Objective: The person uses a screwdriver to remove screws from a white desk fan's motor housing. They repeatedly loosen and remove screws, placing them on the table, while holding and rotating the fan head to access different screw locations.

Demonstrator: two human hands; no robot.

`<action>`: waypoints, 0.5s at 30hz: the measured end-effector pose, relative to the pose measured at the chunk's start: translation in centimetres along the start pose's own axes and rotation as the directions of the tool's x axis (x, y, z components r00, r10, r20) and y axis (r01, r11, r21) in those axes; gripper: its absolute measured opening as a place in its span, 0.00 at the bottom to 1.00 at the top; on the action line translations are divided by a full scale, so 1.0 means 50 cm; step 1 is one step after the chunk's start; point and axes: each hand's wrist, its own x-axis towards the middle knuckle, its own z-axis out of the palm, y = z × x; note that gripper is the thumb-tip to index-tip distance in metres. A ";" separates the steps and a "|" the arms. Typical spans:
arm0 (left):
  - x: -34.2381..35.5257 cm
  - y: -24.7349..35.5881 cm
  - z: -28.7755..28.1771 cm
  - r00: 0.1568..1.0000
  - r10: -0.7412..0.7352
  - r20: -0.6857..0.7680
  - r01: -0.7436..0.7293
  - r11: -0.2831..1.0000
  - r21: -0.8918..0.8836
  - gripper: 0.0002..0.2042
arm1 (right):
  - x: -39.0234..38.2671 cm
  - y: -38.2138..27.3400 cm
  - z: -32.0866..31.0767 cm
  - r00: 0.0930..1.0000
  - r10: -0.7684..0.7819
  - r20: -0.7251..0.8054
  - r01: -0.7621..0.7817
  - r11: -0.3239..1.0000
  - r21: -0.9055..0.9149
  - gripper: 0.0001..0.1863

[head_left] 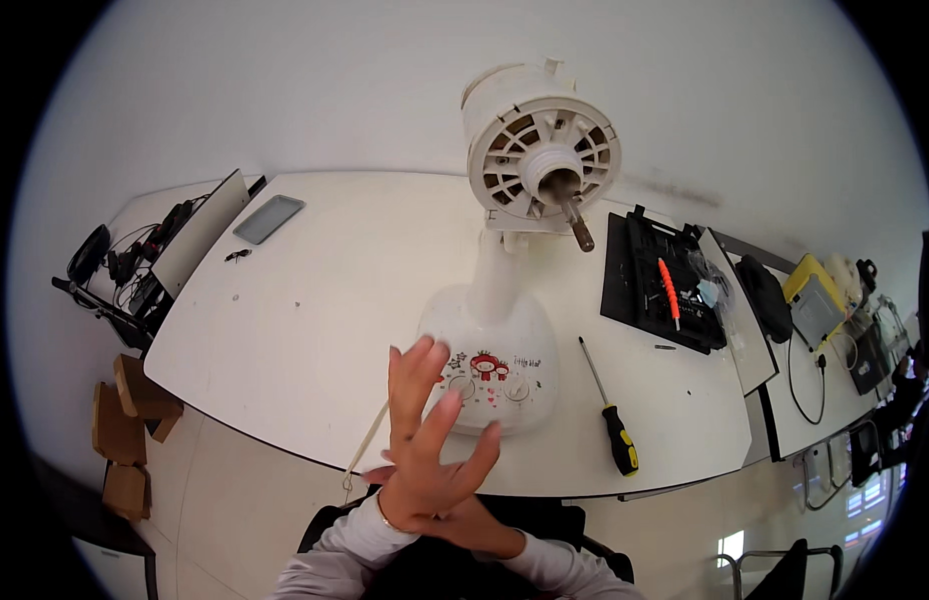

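My left hand (435, 455) is raised with fingers spread, in front of a white fan base (530, 385) with two knobs and printed decorations. My right hand (485, 530) crosses behind my left wrist, against it, with most fingers hidden. An upright column (495, 280) carries the uncovered white motor housing (525, 140), whose metal shaft (580, 225) points toward me. A yellow-and-black screwdriver (620, 435) lies right of the base. A pale cord (370, 435) runs over the table's front edge beside my left hand.
A black tool case (635, 280) with an orange-handled tool (670, 290) is at right. A grey phone-like rectangle (270, 218) lies back left. Side desks hold tangled cables (130, 260) and a yellow case (815, 300). Cardboard boxes (120, 450) stand on the left floor; chairs are at lower right.
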 end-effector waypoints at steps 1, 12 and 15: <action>0.015 -0.001 0.005 0.999 0.033 -0.006 -0.032 0.998 0.050 0.39 | 0.006 -0.001 0.012 0.999 -0.030 -0.014 0.030 0.999 -0.020 0.43; 0.071 -0.021 0.015 0.762 -0.597 0.252 0.383 0.101 -0.918 0.19 | -0.047 -0.033 0.001 0.991 -0.061 -0.115 -0.008 0.854 -0.520 0.41; 0.086 -0.082 0.023 0.903 -0.270 -0.334 0.134 0.916 -0.379 0.24 | -0.124 -0.157 -0.054 0.940 -0.263 -0.216 -0.035 0.557 -0.830 0.31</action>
